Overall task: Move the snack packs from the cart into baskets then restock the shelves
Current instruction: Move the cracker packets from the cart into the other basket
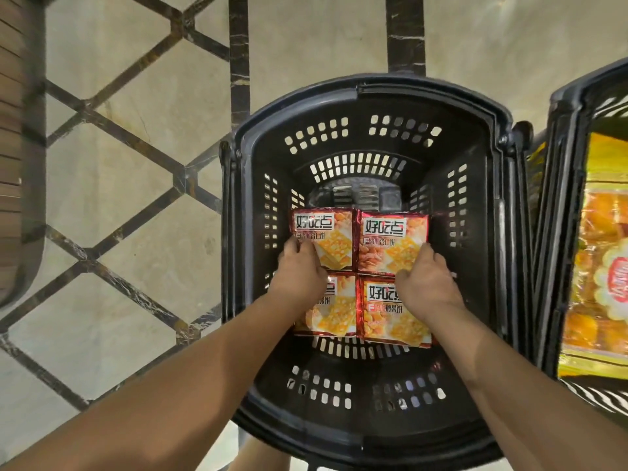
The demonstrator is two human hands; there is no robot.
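Inside a black plastic basket (370,93) with slotted walls, four red snack packs (356,270) lie face up in a two-by-two block, edges touching. The block sits near the middle of the basket, apart from all four walls. Whether it rests on the basket bottom or is held just above it cannot be told.

The left hand (299,270) is at the left side of the block. Its fingers (294,246) are curled over the left edge of the far-left pack (323,229) and grip it. The back of the hand covers part of the near-left pack (336,317). The thumb is hidden.

The right hand (426,282) is at the right side of the block. Its fingers (426,253) are curled over the right edge of the far-right pack (390,239) and grip it. The thumb lies across the seam between that pack and the near-right pack (390,321), and the hand covers that pack's upper right corner.

Both forearms enter from the bottom of the view and pass over the near rim of the basket.

A second basket (564,137), also black, stands just beside the first on its right and is cut off by the frame edge. It holds yellow and orange packs (601,266).

Both baskets stand on a pale stone floor (136,164) with dark inlaid lines. A brown slatted object (17,130) shows at the left edge, and what it is cannot be told.
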